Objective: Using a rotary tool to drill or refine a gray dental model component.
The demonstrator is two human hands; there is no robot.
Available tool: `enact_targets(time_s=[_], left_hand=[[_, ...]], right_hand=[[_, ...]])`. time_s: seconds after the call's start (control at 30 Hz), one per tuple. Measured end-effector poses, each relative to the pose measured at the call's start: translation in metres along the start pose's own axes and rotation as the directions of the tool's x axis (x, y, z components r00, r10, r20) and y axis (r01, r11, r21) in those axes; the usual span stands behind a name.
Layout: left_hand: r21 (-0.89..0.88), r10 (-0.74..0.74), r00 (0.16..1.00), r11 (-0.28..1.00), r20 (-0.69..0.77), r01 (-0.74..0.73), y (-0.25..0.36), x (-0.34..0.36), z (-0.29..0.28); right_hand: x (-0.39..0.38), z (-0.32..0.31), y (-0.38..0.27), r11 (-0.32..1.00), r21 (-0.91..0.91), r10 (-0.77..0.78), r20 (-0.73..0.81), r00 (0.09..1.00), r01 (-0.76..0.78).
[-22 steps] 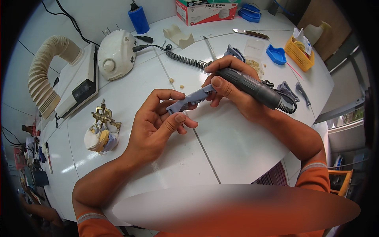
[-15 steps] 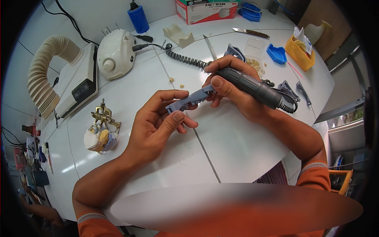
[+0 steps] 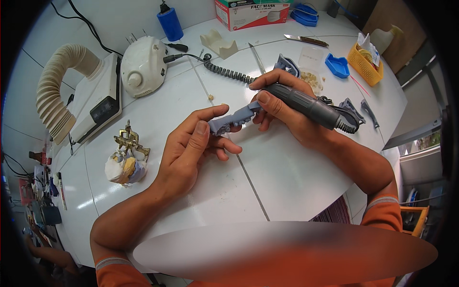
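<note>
Grey handpiece (image 3: 307, 106) in right hand (image 3: 297, 123), left (image 3: 184, 152) half-open

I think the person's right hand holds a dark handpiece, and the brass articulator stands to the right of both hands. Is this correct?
Only the side is wrong: the head view shows the brass articulator to the left of both hands. The right hand does hold the dark handpiece.

From where I stand, the table (image 3: 287, 182) is white and glossy, crossed by dark seams. On its left sit a boxy unit with a ridged hose (image 3: 98, 103), a rounded white machine (image 3: 141, 69) and a brass-framed plaster model (image 3: 127, 165); farther back, a cream cradle (image 3: 218, 44); toward the right, a blue tray (image 3: 337, 66) and a yellow basket (image 3: 364, 67).
</note>
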State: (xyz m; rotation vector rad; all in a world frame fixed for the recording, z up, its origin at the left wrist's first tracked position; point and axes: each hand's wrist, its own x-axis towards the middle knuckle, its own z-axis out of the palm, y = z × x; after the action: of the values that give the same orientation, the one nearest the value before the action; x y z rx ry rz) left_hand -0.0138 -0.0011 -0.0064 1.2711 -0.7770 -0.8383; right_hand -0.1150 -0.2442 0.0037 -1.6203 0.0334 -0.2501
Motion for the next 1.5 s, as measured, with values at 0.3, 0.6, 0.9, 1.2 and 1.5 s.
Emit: enact_targets(time_s=[0.3, 0.6, 0.9, 1.2, 1.5], left_hand=[[0.021, -0.020, 1.000, 1.000, -0.003, 0.020, 0.000, 0.002, 0.001], [-0.003, -0.021, 1.000, 1.000, -0.001, 0.021, -0.002, 0.001, -0.001], [-0.025, -0.016, 1.000, 1.000, 0.008, 0.016, -0.001, 0.000, -0.002], [-0.048, -0.051, 0.999, 0.998, 0.009, 0.051, 0.000, -0.002, -0.001], [-0.043, -0.082, 0.996, 0.996, -0.045, 0.080, 0.005, 0.001, 0.001]], right_hand=[[0.001, -0.001, 0.000, 1.000, -0.011, 0.013, 0.009, 1.000, -0.012], [0.002, 0.000, 0.001, 0.999, -0.019, 0.031, 0.005, 1.000, -0.031], [0.001, 0.001, 0.002, 1.000, 0.020, 0.005, 0.005, 1.000, -0.005], [0.002, -0.004, -0.001, 0.998, 0.058, 0.032, 0.051, 0.998, -0.035], [0.004, -0.008, -0.001, 0.997, 0.049, 0.060, 0.080, 0.995, -0.064]])
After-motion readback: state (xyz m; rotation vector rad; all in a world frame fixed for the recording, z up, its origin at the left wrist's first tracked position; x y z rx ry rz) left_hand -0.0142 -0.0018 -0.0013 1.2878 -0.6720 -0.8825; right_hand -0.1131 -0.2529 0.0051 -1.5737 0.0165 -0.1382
